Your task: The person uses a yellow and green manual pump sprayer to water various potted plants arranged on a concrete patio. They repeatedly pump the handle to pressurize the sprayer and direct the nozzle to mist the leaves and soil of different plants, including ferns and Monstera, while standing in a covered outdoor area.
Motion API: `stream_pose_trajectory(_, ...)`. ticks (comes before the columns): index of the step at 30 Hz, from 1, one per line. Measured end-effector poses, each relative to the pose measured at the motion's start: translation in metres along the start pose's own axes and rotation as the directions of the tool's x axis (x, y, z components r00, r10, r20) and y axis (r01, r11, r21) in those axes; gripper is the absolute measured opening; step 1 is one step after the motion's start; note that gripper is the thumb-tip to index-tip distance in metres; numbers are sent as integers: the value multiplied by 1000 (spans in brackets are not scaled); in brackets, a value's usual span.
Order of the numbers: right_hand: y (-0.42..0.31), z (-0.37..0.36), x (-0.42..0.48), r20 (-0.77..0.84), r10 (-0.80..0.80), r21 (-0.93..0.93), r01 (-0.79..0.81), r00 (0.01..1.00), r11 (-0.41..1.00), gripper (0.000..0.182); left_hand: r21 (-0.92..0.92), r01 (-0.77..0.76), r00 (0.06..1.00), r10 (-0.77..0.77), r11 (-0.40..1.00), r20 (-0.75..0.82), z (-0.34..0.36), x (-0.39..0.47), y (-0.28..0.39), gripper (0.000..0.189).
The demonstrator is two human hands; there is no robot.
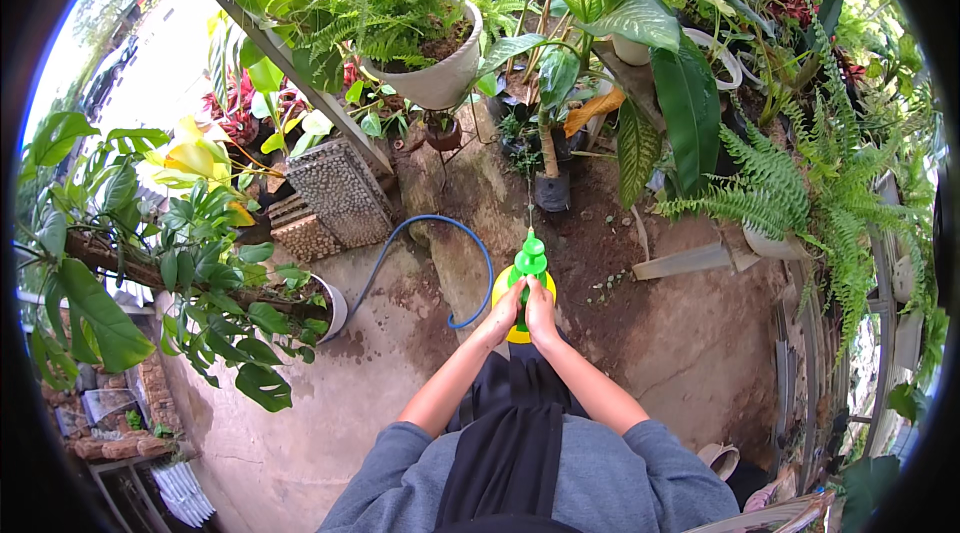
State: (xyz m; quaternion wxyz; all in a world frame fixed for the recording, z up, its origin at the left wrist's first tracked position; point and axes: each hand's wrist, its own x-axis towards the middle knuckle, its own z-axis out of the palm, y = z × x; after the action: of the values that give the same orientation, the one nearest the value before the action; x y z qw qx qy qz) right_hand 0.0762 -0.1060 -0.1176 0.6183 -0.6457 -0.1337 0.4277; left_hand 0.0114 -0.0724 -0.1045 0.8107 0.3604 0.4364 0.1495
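A pump spray bottle with a green head (529, 254) and a yellow body (550, 291) is held in front of me at waist height. My left hand (502, 317) wraps its left side and my right hand (540, 312) its right side, with the fingertips meeting near the top. The nozzle points away from me. A thin pale line, apparently a water jet, runs from its tip toward a thick-stemmed plant (550, 147) in a black nursery bag (553, 192). The hands hide part of the bottle.
A blue hose (486, 252) loops over the ground on the left, by a white pot (336, 308) and a pebbled block (341, 192). A fern stands in a large white pot (439, 83). Another fern (780, 188) spreads at right. A metal post (281, 53) slants across upper left.
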Motion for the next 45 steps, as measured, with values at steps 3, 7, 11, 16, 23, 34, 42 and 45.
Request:
stream_pose_trajectory(3, 3, -4, -1, 1, 26, -7, -26, 1000, 1000, 36, 9, 45, 999, -45, 999, -5, 4, -2, 1, 44)
stream_pose_trajectory(7, -1, -4, 1, -14, 69, 45, -69, 997, 997, 36, 40, 56, 998, -56, 998, 0, 10, -8, 11, 45)
stream_pose_trajectory(11, -16, -2, 7, 42, 86, 65, -88, 995, 994, 37, 121, 71, 997, -72, 990, 2, 1, 8, 9, 46)
stream_pose_trajectory(16, -44, 11, 21, 25, -106, 37, 105, 994, 994, 37, 81, -102, 993, 95, 991, 76, 5, 20, 33, 44)
stream_pose_trajectory(23, -91, 23, 26, 54, -264, 31, 263, 963, 964, 37, 176, -273, 962, 264, 946, 75, 8, 30, 65, 41)
stream_pose_trajectory(34, -88, 13, 36, 17, -201, 73, 200, 979, 977, 35, 175, -218, 975, 206, 960, 85, 28, 23, 78, 39)
stream_pose_trajectory(42, -91, 9, 33, 67, -147, 102, 140, 987, 985, 36, 239, -308, 951, 292, 921, 103, 23, 30, 65, 43)
stream_pose_trajectory(45, -96, 15, 32, 78, -195, 111, 186, 978, 976, 38, 302, -378, 923, 381, 875, 54, 27, 17, 72, 44)
